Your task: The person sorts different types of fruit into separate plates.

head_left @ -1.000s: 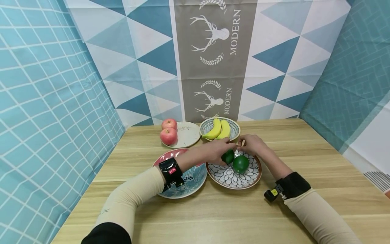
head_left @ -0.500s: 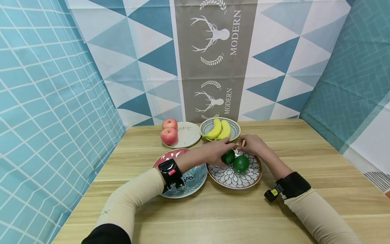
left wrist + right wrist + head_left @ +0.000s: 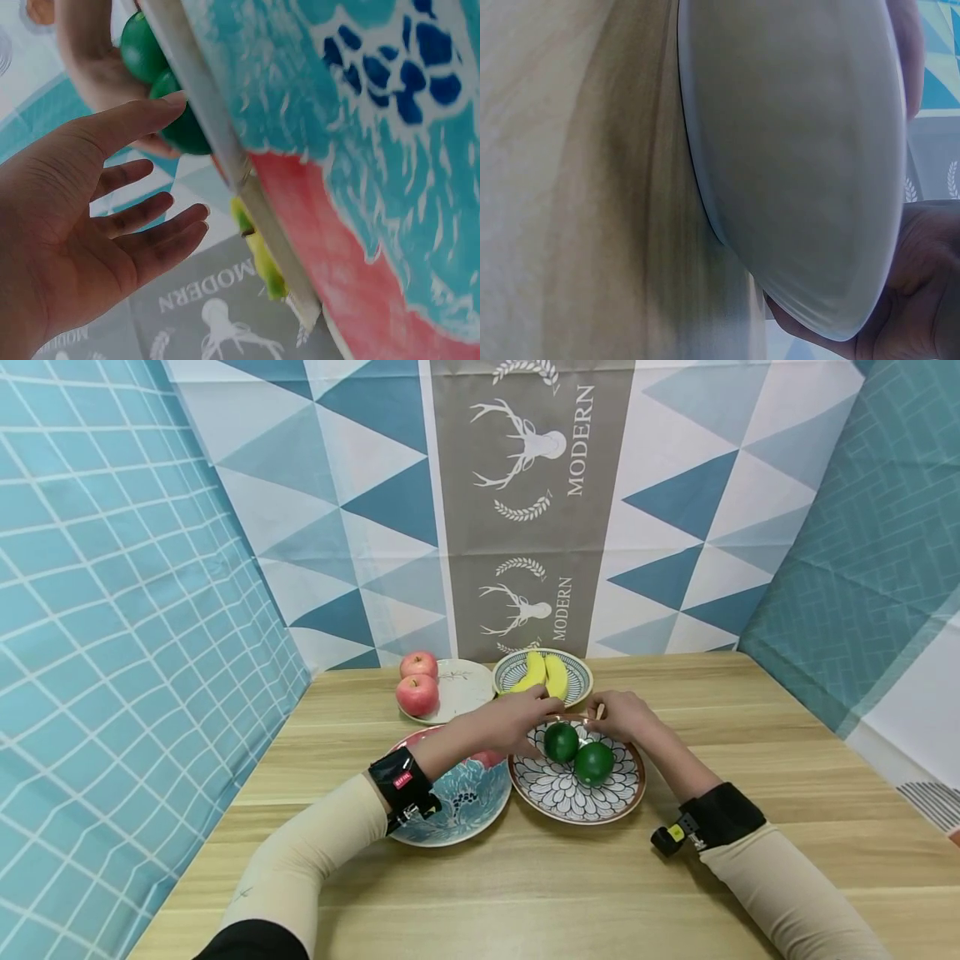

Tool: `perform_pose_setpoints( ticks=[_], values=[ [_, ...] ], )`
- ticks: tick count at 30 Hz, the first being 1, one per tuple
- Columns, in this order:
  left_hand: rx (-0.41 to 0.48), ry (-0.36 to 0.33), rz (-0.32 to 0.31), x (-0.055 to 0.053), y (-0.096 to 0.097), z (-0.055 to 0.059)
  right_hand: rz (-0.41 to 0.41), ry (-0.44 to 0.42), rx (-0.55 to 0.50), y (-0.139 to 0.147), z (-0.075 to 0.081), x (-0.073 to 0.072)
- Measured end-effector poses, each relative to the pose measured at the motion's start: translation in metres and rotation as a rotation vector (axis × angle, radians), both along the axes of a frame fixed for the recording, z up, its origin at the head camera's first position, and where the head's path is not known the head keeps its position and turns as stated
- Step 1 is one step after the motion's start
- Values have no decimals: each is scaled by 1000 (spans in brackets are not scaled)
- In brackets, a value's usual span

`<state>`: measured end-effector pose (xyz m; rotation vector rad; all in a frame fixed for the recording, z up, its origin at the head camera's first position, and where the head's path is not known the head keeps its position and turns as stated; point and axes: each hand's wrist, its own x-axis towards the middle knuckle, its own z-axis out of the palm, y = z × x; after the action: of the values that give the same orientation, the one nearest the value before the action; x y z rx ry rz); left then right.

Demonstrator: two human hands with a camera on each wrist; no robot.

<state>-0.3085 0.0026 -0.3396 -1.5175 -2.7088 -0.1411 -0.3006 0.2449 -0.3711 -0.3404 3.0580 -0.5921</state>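
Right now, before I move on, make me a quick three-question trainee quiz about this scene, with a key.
1. Count: how many round green fruits lie on the black-and-white plate?
2. True or false: the bananas sit in a bowl that stands farther back than that plate.
3. Which hand: whose fingers grip the rim of that plate, the left hand's or the right hand's?

Key:
1. Two.
2. True.
3. The right hand's; the left hand is near the plate but holds nothing.
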Motion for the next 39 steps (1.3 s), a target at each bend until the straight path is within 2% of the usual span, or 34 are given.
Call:
perform_pose_setpoints(
  ticks=[5,8,11,14,19,23,31,39],
  values=[
    [38,32,34,-6,-11,10,-1,-5,-8,0,1,0],
    [70,24,66,-8,-19,15,7,4,-5,1,1,0],
    [119,15,100,-9,-29,20,16,12,-4,1,-1,0],
    [174,39,136,-12,-40,23,19,14,-2,1,-2,0],
    [238,90,227,-17,-61,26,5,-7,-3,0,-3,-1],
    [269,97,300,-21,-76,30,-7,-24,-10,0,-1,-1],
    [225,11,441,-19,-108,35,-5,-26,-11,-1,1,0],
    [210,-141,577,-16,-139,37,-4,-30,-15,-2,1,2]
  ],
)
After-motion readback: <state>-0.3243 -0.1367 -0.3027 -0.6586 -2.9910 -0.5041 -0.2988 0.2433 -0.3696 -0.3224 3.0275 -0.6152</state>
